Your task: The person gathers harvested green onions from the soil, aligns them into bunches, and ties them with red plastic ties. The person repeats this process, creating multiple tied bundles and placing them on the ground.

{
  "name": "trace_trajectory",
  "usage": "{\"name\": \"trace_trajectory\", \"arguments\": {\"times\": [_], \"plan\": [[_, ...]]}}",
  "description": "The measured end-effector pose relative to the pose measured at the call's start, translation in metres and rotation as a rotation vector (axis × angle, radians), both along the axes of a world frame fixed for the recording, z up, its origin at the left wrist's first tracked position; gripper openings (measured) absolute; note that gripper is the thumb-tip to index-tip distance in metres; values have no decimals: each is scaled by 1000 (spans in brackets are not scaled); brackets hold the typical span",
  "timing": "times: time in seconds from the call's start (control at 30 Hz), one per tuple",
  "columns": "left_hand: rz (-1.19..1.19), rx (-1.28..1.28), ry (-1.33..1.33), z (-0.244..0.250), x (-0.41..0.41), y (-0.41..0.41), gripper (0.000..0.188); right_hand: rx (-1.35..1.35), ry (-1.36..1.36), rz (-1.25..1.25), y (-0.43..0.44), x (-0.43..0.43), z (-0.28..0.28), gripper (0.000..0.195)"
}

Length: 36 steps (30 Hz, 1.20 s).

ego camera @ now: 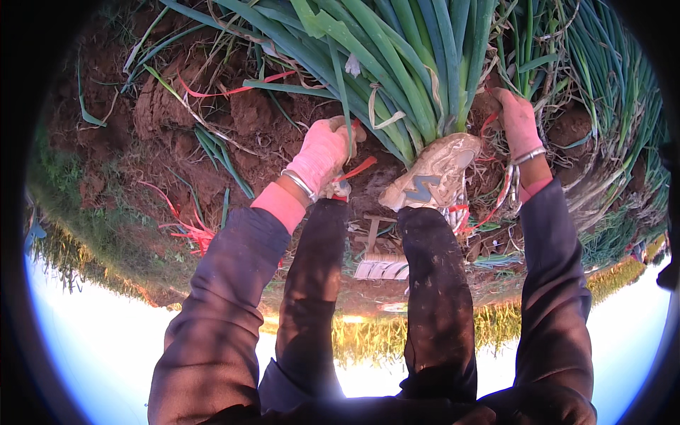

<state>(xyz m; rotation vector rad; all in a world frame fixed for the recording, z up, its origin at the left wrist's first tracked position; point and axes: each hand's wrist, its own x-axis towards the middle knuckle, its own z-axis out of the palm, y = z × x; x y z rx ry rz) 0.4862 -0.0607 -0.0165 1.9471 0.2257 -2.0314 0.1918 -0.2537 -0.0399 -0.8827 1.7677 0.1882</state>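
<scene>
A bundle of green onions (409, 69) lies on the soil, its long green leaves fanning away from me. My muddy shoe (438, 170) presses on its near end. On the left of the bundle, my left hand (326, 151), in a pink glove, pinches a red plastic strip (361, 168) whose tail hangs out below the fist. Across the bundle, my right hand (516, 121), also gloved in pink, grips red strip (489, 123) at its fingertips. Whether both pieces join beneath the leaves is hidden. Each wrist wears a metal bangle.
More green onions (611, 79) lie in a long row at the right. Loose red strips (194, 231) rest on the clumpy brown soil (175, 111) at left. Between my legs is a small wooden-framed stool (380, 260) with a pale woven seat. Cut leaves are scattered about.
</scene>
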Motion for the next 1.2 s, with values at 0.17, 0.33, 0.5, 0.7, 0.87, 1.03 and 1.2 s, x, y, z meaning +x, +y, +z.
{"name": "trace_trajectory", "arguments": {"times": [0.17,0.33,0.5,0.7,0.87,1.03,1.2], "plan": [[17,-52,1,51,-14,-6,22,-412,-249,839,34,10,66,17],[-114,-127,-57,83,-13,-79,21,-889,-165,1107,66,33,45,7],[-224,-157,-160,20,-40,-118,20,-698,-102,786,72,42,44,17],[-32,4,-147,94,79,-78,21,-334,-289,292,54,11,37,26],[48,-19,-283,127,97,-74,23,197,-301,-508,53,-23,-3,32],[-207,-60,-191,125,27,-91,26,-76,-399,-680,-45,31,24,30],[-367,-232,-92,88,-24,-114,28,-450,-263,487,24,3,54,19]]}}
